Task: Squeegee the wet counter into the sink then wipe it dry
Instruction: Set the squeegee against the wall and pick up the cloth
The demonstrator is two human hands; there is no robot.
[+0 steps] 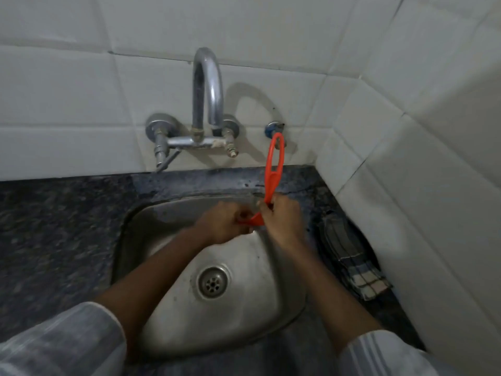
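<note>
While both hands are meeting over the sink, the right hand is gripping the orange squeegee, its looped handle poking up past the fingertips. The left hand is pinching the blade end. A checked cloth is lying on the counter, right of the right hand.

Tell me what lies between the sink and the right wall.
In the head view, a strip of dark counter with a folded checked cloth lying on it, between the sink and the tiled wall.
</note>
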